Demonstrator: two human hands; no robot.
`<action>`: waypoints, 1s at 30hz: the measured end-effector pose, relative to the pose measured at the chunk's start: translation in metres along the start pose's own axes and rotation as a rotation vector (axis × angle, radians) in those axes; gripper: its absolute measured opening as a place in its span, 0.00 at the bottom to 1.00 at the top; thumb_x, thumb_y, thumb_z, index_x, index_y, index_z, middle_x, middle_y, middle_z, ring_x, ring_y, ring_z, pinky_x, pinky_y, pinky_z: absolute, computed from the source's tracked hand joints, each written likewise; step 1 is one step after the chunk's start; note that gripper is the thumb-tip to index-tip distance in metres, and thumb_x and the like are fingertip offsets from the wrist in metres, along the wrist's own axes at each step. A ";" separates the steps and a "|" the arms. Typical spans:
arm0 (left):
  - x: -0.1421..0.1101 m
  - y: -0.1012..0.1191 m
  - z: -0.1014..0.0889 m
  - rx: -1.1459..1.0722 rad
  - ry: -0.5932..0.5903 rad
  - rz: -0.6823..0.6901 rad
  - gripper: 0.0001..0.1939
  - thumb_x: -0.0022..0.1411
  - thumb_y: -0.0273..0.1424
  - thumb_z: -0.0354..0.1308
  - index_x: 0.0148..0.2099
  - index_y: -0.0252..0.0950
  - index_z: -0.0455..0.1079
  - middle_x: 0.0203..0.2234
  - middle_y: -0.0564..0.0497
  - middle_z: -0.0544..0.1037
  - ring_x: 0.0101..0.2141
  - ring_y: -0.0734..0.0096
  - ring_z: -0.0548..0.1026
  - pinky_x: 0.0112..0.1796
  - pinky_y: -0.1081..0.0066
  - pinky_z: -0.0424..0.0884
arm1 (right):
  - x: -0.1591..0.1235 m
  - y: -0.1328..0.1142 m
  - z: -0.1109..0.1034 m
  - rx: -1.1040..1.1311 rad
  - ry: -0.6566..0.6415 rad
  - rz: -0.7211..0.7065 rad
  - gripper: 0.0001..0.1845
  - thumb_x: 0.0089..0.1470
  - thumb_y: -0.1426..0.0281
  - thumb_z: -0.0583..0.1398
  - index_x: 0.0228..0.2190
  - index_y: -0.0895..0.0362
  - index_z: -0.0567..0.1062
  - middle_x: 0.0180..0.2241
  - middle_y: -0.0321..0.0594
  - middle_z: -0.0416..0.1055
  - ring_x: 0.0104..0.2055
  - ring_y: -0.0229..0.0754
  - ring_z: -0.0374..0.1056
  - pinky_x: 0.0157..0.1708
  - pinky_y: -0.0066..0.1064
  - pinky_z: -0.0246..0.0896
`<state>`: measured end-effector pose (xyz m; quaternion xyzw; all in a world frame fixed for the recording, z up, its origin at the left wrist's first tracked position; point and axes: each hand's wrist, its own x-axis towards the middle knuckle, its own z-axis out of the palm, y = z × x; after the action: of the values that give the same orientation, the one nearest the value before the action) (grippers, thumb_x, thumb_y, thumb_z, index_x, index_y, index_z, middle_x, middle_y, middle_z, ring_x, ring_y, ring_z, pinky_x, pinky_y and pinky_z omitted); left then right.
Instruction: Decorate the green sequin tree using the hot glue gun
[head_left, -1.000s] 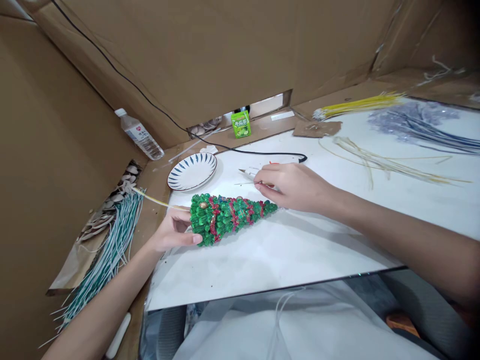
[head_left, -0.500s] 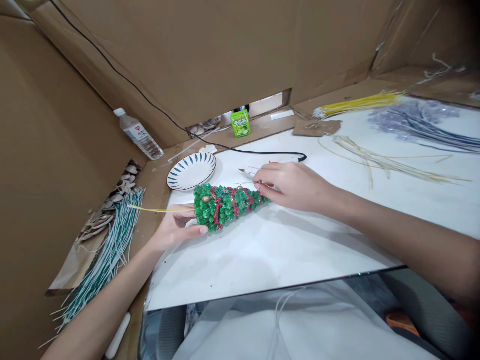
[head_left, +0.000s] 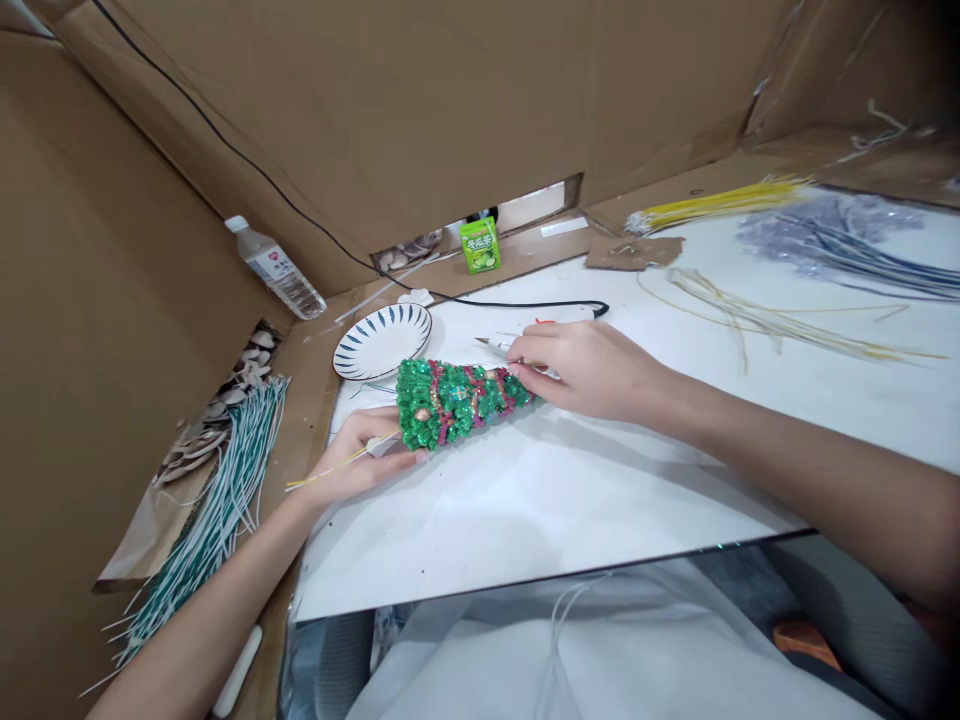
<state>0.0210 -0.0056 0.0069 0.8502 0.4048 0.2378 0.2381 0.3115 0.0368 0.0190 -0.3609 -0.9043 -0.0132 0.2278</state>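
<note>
Left hand (head_left: 356, 458): holding tree (head_left: 456, 402) by base
Right hand (head_left: 581, 368): fingers narrow at tip, can't tell if holding
Plate (head_left: 382, 343): beyond tree

Hands (head_left: 367, 458) at sideways green tree (head_left: 457, 400), striped plate (head_left: 381, 342) near, bottle (head_left: 277, 270) beyond

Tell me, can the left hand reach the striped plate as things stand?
Likely yes: the plate sits just beyond the left hand, with nothing bulky between them, though that hand would probably have to release the green tree first.
</note>
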 end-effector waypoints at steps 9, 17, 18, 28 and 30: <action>-0.001 0.001 0.001 -0.040 -0.015 0.020 0.02 0.49 0.25 0.64 0.29 0.32 0.75 0.28 0.50 0.77 0.30 0.72 0.72 0.34 0.74 0.66 | 0.000 -0.001 0.000 0.009 0.005 0.022 0.13 0.58 0.67 0.49 0.35 0.57 0.72 0.35 0.38 0.70 0.37 0.37 0.66 0.32 0.28 0.51; -0.004 0.001 0.005 0.099 -0.018 0.263 0.06 0.50 0.24 0.63 0.33 0.37 0.76 0.32 0.46 0.78 0.34 0.69 0.74 0.35 0.73 0.68 | 0.001 -0.001 -0.002 0.018 0.005 0.027 0.14 0.57 0.68 0.49 0.36 0.57 0.72 0.35 0.38 0.71 0.36 0.37 0.65 0.31 0.28 0.50; -0.003 0.002 0.005 0.133 -0.015 0.288 0.06 0.51 0.24 0.62 0.34 0.37 0.76 0.32 0.46 0.78 0.34 0.68 0.74 0.35 0.73 0.68 | 0.000 -0.001 -0.003 0.018 0.006 0.027 0.14 0.57 0.68 0.49 0.36 0.57 0.72 0.34 0.38 0.71 0.36 0.37 0.65 0.31 0.28 0.50; -0.005 0.008 0.005 0.463 -0.009 0.454 0.08 0.54 0.28 0.60 0.23 0.36 0.69 0.21 0.48 0.73 0.25 0.71 0.68 0.27 0.73 0.61 | 0.000 -0.001 -0.003 0.012 0.003 0.034 0.14 0.58 0.67 0.48 0.35 0.57 0.72 0.34 0.38 0.70 0.35 0.36 0.65 0.30 0.28 0.49; -0.004 0.012 0.006 0.540 0.006 0.496 0.12 0.54 0.26 0.58 0.20 0.36 0.65 0.18 0.50 0.70 0.23 0.72 0.65 0.25 0.72 0.57 | 0.000 -0.001 -0.003 0.010 0.005 0.035 0.14 0.58 0.67 0.48 0.35 0.57 0.72 0.34 0.39 0.70 0.35 0.36 0.65 0.30 0.28 0.48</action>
<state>0.0293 -0.0166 0.0091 0.9540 0.2352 0.1754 -0.0609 0.3116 0.0355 0.0223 -0.3756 -0.8972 -0.0058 0.2322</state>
